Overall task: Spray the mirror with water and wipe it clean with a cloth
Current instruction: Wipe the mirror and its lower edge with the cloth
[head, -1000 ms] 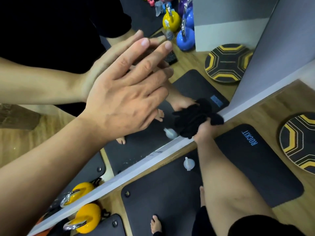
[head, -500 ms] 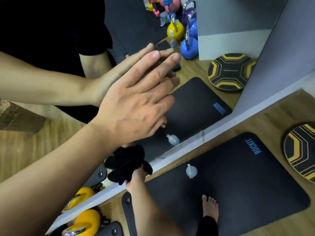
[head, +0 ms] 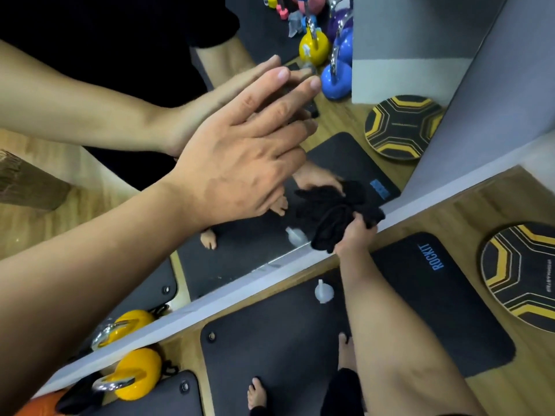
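While the black cloth (head: pixel 336 223) is bunched tightly in the grip of the right hand (head: pixel 354 238), it is pressed against the lower strip of the mirror (head: pixel 240 265), just above the pale bottom frame (head: pixel 210 309). Part of the cloth is seen doubled in the glass, where a reflected hand meets it. The left hand (head: pixel 240 172) is laid flat and open against the mirror higher up, fingers spread and holding nothing, apparently as a brace. A small translucent spray bottle (head: pixel 323 292) is stood on the dark floor mat (head: pixel 420 310) just beside the right forearm, close to the frame and untouched. Wiping is judged to be the step in hand, spraying being presumably done, though no droplets can be made out on the glass. Faint streaks or smears are visible near the bottom edge to the left of the cloth. For the next move, a firm sideways sweep along that low strip would be called for, with pressure kept even and the bottle not knocked over by the forearm.
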Tool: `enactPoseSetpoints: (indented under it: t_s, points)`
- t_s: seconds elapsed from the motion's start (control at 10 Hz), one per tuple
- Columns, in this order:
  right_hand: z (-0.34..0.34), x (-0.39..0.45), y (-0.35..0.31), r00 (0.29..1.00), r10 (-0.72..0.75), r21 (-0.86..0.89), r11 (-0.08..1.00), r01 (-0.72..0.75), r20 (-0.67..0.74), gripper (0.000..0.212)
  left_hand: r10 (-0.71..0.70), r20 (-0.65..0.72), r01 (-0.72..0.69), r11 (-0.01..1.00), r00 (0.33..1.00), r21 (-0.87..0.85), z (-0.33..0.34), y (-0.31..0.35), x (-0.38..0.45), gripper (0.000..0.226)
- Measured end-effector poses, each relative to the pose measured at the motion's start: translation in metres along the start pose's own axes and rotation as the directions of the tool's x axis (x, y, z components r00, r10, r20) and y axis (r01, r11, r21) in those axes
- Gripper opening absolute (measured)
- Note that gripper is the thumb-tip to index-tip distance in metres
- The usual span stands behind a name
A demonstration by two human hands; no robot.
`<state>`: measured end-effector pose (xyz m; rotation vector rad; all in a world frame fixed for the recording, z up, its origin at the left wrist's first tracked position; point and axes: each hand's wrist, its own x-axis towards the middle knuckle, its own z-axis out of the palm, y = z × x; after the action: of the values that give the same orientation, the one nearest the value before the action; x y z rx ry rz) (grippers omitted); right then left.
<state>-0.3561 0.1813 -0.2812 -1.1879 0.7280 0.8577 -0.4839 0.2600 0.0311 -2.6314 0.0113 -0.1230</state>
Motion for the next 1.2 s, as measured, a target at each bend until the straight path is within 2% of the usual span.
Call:
enactPoseSetpoints:
  t_s: [0.2,0.3,0.5,0.7,0.9,1.0,1.1,1.2]
  points:
    - [-0.002,0.001,-0.043,0.997,-0.065,-0.068,0.995,0.067,0.036,0.062,-0.048,-0.007,0.047,0.999,0.999,-0.016,-0.003,0.01,0.004,0.04]
    - [-0.006,0.003,-0.043,0.998,-0.025,-0.076,0.997,0.03,0.064,0.06,-0.058,-0.004,0.058,0.998,0.998,-0.024,-0.002,0.015,0.005,0.041]
    - [-0.008,0.006,-0.038,0.994,-0.032,-0.108,0.993,0.043,0.102,0.059,0.033,0.025,-0.032,0.998,0.999,-0.045,-0.003,0.005,-0.012,0.029]
    - [-0.008,0.043,-0.002,0.979,-0.141,-0.033,0.989,0.147,0.145,0.066,0.015,-0.099,-0.026,0.994,0.995,-0.104,0.019,0.033,-0.062,0.021]
    - [-0.015,0.079,0.077,0.94,-0.314,-0.02,0.947,0.32,0.136,0.055,-0.12,-0.103,0.108,0.988,0.987,-0.115,0.089,0.082,-0.154,0.018]
    - [-0.021,0.093,0.128,0.88,-0.465,-0.077,0.878,0.472,0.096,0.053,-0.207,-0.195,0.185,0.975,0.959,-0.125,0.11,0.088,-0.189,0.018]
    - [-0.017,0.106,0.163,0.774,-0.63,-0.141,0.762,0.633,0.065,0.063,-0.225,-0.327,0.22,0.974,0.918,-0.053,0.127,0.081,-0.21,0.02]
    - [-0.011,0.112,0.184,0.587,-0.806,-0.128,0.576,0.807,0.075,0.064,-0.327,-0.376,0.317,0.944,0.867,-0.09,0.148,0.078,-0.239,0.035]
